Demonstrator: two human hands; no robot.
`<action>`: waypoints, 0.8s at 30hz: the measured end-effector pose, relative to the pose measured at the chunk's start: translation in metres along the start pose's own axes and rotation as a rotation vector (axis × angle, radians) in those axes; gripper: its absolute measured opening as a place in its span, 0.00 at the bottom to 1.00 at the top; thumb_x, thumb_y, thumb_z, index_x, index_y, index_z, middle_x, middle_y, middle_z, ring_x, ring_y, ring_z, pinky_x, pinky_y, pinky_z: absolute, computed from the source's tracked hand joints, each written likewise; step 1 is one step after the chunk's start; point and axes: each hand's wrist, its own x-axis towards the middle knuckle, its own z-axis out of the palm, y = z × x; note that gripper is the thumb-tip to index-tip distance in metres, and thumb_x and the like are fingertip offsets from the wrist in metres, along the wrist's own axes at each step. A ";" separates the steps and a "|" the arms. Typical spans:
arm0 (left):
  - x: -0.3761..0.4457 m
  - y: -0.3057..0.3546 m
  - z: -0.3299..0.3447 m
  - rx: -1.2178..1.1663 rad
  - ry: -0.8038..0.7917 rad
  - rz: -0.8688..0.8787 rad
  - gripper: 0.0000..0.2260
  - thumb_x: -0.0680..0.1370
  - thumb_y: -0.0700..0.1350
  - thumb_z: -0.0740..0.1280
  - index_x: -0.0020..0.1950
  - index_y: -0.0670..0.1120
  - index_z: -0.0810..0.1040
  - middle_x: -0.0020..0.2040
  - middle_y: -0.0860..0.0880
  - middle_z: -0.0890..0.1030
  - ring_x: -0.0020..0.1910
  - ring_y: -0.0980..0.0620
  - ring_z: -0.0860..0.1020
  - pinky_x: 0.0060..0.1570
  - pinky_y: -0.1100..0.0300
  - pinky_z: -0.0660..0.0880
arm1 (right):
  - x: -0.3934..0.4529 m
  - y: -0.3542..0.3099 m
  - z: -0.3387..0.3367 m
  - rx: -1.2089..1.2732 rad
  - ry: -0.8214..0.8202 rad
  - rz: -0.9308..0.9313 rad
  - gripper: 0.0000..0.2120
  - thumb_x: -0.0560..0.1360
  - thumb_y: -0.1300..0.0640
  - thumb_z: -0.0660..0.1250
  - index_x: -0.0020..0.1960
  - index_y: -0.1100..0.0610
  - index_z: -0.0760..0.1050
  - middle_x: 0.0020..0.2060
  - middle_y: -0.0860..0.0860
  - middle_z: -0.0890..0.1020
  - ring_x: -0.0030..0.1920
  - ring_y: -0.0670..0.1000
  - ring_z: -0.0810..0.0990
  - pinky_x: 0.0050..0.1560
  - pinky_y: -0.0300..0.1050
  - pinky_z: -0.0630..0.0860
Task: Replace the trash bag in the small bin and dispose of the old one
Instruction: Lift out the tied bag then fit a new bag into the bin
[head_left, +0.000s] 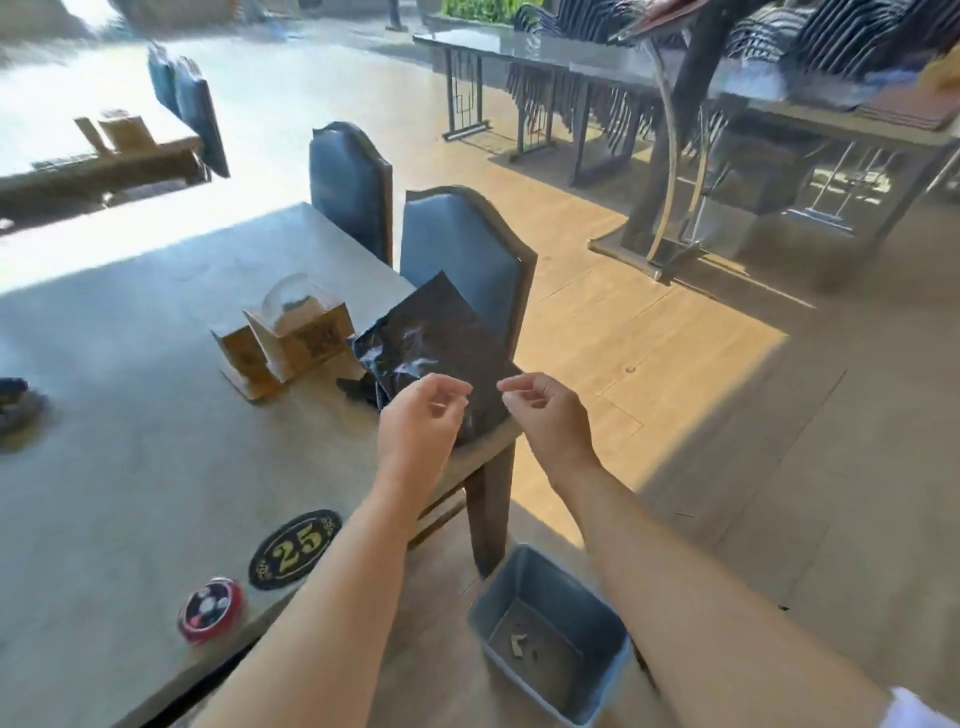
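Observation:
A black trash bag (441, 343) is spread flat over the table's right corner, its far corner sticking up in front of a blue chair. My left hand (421, 415) and my right hand (545, 410) are side by side at the bag's near edge, fingers pinched on it. A crumpled black bit (358, 391) lies on the table just left of the bag. The small grey-blue bin (511, 582) stands on the floor below my arms, with no liner and a few scraps at its bottom.
The grey table (130, 467) carries a wooden holder (291, 338), an oval "25" plate (295, 548) and a round red-black disc (210, 610). Two blue chairs (457, 244) stand at its right side. Metal tables and stacked chairs (675, 78) fill the far right.

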 end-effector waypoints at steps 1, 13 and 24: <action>0.005 -0.004 -0.003 0.053 0.023 0.002 0.06 0.78 0.43 0.69 0.51 0.50 0.83 0.48 0.54 0.83 0.44 0.58 0.80 0.41 0.70 0.74 | 0.003 -0.006 0.005 -0.030 -0.022 -0.020 0.07 0.77 0.56 0.67 0.52 0.52 0.82 0.49 0.46 0.83 0.49 0.45 0.80 0.48 0.36 0.78; 0.043 -0.095 0.034 0.691 -0.382 0.233 0.37 0.77 0.52 0.69 0.80 0.54 0.51 0.80 0.54 0.49 0.79 0.51 0.47 0.76 0.55 0.46 | 0.033 0.023 0.048 -0.156 -0.066 0.113 0.10 0.79 0.58 0.65 0.59 0.54 0.81 0.45 0.37 0.74 0.53 0.46 0.77 0.58 0.46 0.80; 0.039 -0.086 0.012 0.480 -0.234 0.228 0.14 0.80 0.42 0.63 0.65 0.50 0.78 0.63 0.51 0.81 0.60 0.48 0.79 0.52 0.55 0.77 | 0.016 0.032 0.034 -0.129 0.023 0.237 0.09 0.79 0.61 0.62 0.55 0.55 0.80 0.53 0.52 0.81 0.53 0.51 0.79 0.44 0.34 0.75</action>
